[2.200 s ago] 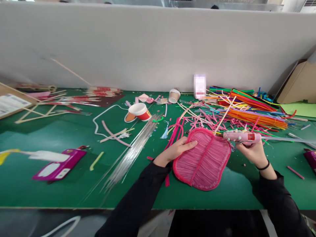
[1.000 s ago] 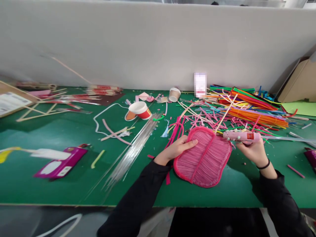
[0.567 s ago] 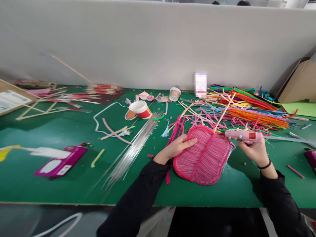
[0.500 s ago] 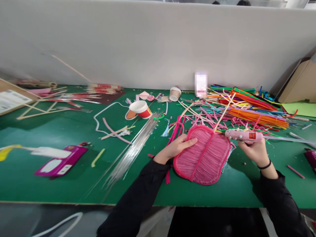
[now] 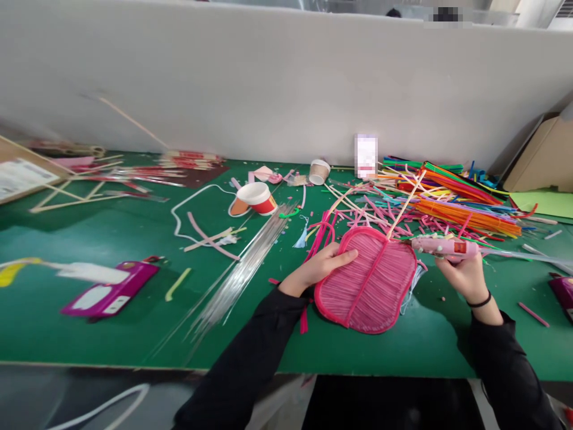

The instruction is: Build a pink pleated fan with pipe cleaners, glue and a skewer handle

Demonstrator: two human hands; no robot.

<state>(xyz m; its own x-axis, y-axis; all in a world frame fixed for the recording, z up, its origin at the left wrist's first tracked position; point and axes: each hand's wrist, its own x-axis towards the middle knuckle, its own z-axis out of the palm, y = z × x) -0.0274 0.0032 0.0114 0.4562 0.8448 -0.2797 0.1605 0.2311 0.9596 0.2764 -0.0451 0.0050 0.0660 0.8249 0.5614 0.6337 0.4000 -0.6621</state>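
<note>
In the head view my left hand grips the left edge of a pink fan made of fuzzy pipe cleaners, its thumb on the front face. A darker pink rim and a central rib run over the fan, and a pale wooden stick juts from its top. My right hand is closed round a pink hot glue gun with a clear glue stick in its back end. The nozzle points left, close to the fan's upper right edge; whether it touches I cannot tell. Light blue tassel threads show behind the fan.
Piled pipe cleaners lie behind the fan. Left of it are thin metal wires, a paper cup, a blue tassel and a purple box with a white plug. A cardboard box stands at the back right.
The glue gun in my right hand has shifted very slightly to the right. My left hand and the fan stay nearly in place, and the camera view has tilted a little.
</note>
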